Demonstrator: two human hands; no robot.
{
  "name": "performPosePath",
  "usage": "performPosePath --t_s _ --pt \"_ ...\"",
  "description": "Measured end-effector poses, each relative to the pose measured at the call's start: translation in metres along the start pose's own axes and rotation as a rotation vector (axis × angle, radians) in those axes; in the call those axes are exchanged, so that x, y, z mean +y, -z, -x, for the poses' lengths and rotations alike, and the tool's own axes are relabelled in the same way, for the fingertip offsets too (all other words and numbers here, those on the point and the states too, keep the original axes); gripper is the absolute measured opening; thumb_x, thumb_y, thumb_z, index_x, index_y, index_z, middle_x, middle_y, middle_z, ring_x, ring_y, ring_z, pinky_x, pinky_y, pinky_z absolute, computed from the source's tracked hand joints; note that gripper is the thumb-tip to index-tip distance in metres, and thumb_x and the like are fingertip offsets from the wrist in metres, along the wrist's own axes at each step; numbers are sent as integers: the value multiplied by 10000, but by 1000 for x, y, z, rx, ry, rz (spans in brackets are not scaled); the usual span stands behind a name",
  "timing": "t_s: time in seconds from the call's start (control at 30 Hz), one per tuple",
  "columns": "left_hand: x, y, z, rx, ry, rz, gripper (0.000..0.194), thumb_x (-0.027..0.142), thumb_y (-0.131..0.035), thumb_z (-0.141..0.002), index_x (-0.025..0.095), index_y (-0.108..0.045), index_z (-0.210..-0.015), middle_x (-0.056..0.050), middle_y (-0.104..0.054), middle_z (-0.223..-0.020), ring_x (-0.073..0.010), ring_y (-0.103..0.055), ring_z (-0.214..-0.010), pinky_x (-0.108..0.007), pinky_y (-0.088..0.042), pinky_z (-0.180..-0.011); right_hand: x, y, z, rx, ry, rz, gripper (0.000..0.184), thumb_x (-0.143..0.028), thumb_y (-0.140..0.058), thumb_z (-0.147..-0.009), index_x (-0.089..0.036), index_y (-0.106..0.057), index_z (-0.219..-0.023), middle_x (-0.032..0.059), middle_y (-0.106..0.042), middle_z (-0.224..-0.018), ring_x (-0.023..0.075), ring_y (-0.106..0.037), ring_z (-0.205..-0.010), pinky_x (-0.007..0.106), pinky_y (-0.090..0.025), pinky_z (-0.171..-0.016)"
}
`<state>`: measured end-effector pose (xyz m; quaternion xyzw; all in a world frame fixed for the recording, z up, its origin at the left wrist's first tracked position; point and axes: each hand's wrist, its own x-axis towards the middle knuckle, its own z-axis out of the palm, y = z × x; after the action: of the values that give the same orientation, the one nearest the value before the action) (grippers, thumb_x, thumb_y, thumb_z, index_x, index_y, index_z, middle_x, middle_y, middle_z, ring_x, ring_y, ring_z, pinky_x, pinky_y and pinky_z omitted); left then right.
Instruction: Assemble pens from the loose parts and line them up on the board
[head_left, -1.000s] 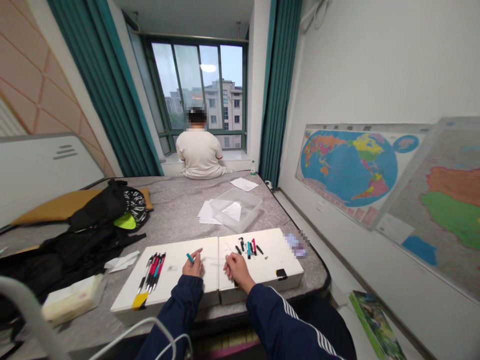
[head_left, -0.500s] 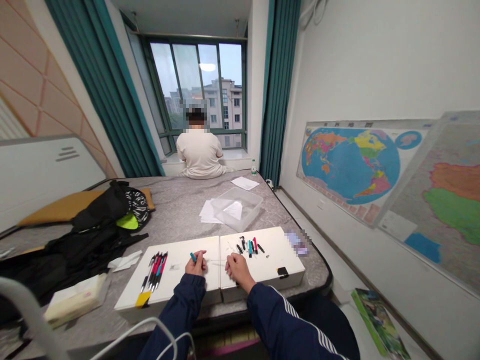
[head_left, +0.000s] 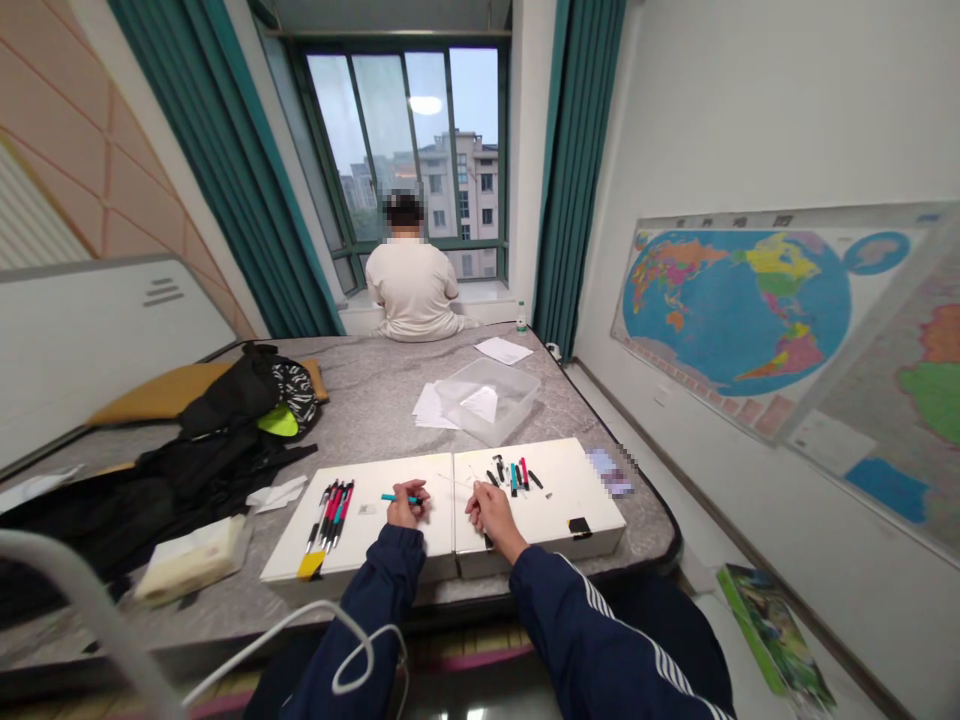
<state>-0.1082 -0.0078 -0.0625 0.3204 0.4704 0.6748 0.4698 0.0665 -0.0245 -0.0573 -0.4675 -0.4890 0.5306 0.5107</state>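
My left hand is closed around a teal pen barrel, whose end points left over the left white box. Over the right white box, my right hand is curled with fingertips together; what they pinch is too small to make out. A small dark piece shows just below that hand. Beyond it lie several loose pen parts, black, teal and red. Left of my left hand, several assembled pens with white, red and teal barrels lie side by side.
A clear plastic bin stands behind the boxes, beside paper sheets. Left are a tissue pack and a black backpack. A white cable loops in front. A person sits by the window, facing away.
The view has shifted, so the scene sits slightly right and higher. In my left hand the teal barrel has turned to lie more level. My right hand stays curled near the box seam.
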Motion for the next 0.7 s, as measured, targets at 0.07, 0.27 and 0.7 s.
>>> performPosePath --t_s 0.07,0.27,0.7 --pt "1 0 0 -31 24 7 720 798 -443 -647 122 -619 -822 0 -555 -535 -70 -405 -331 -196 -285 -321 1 0 0 -6 16 11 464 -574 -438 -836 -163 -493 -626 -24 -526 -459 52 -399 -307 148 -271 -298" --pt "-1 2 1 -79 -43 -222 672 765 -442 -678 119 -626 -647 -124 -654 -821 -126 -554 -516 -227 -382 -395 4 1 0 -14 83 19 371 -510 -488 -832 -168 -505 -690 -18 -570 -532 60 -444 -361 150 -325 -327" --pt "-3 0 15 -362 -184 -504 558 592 -453 -806 127 -692 -999 -150 -660 -1063 -169 -622 -675 -269 -419 -550 -1 -5 4 -61 49 210 307 -427 -527 -814 -148 -593 -705 2 -599 -573 69 -477 -415 157 -360 -386"
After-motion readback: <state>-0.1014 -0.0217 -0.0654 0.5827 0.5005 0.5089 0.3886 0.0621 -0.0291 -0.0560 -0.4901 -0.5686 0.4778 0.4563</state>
